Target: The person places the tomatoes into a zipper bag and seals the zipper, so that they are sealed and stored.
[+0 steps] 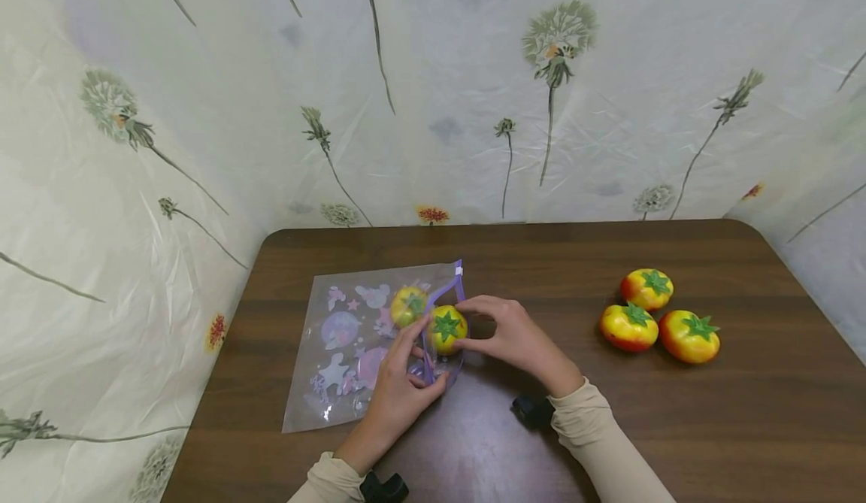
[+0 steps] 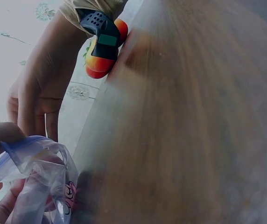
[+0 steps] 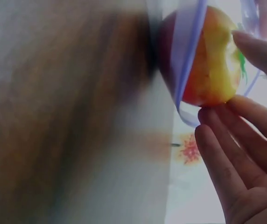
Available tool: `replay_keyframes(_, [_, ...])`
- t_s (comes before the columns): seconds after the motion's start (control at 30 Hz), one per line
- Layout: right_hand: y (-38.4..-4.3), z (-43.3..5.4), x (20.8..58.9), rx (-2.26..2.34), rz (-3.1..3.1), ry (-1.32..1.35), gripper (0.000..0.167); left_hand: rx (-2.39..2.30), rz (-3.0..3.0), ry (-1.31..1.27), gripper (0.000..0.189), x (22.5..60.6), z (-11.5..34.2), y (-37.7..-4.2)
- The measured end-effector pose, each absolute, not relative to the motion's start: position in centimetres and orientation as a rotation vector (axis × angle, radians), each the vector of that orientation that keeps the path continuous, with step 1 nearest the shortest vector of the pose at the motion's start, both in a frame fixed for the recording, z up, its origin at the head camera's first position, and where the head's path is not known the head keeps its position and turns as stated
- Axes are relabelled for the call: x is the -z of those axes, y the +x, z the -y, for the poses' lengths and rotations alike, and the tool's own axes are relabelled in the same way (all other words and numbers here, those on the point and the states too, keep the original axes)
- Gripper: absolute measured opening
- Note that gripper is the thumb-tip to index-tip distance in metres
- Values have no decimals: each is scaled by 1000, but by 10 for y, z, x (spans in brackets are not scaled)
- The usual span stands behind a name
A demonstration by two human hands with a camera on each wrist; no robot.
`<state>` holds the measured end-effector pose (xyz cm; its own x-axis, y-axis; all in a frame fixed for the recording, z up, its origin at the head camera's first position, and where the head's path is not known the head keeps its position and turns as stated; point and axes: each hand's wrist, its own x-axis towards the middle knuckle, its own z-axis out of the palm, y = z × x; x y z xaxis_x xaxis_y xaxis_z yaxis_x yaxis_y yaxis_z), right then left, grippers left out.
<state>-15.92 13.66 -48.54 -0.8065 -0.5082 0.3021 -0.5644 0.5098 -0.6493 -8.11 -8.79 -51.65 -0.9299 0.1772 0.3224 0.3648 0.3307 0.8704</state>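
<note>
A clear zip bag (image 1: 304, 383) with a purple zip edge and pastel prints lies on the table, its mouth toward the right. One yellow-and-red tomato (image 1: 404, 304) with a green star-shaped top shows through the plastic inside it. My left hand (image 1: 399, 394) holds the bag by its mouth, thumb and fingers on the near side of the opening. At that opening my right hand (image 1: 517, 337) pinches a second tomato (image 1: 448, 328) between thumb and fingers. In the right wrist view the purple zip strip (image 3: 192, 51) crosses in front of this tomato, which is partly within the mouth.
Three more tomatoes (image 1: 629, 328) sit in a cluster on the right of the brown wooden table (image 1: 541, 255). A flower-patterned sheet (image 1: 440, 97) hangs behind the table and along its left side. Each wrist wears a dark camera strap (image 1: 532, 411).
</note>
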Motion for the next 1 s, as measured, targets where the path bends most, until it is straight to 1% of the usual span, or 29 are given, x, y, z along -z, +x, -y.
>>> replay_keyframes(0.13, [-159, -135, 487, -1190, 2671, 956, 52, 1658, 2424, -494, 88, 515, 87, -81])
replay_keyframes(0.37, [-152, -119, 492, -1110, 2641, 858, 51, 1642, 2415, -495, 89, 515, 87, -80])
replay_keyframes(0.63, [-154, -121, 492, -1169, 2621, 890, 52, 1635, 2412, -500, 89, 515, 89, -80])
replay_keyframes(1.0, [-155, -123, 489, -1249, 2650, 898, 40, 1639, 2404, -496, 90, 515, 88, -80])
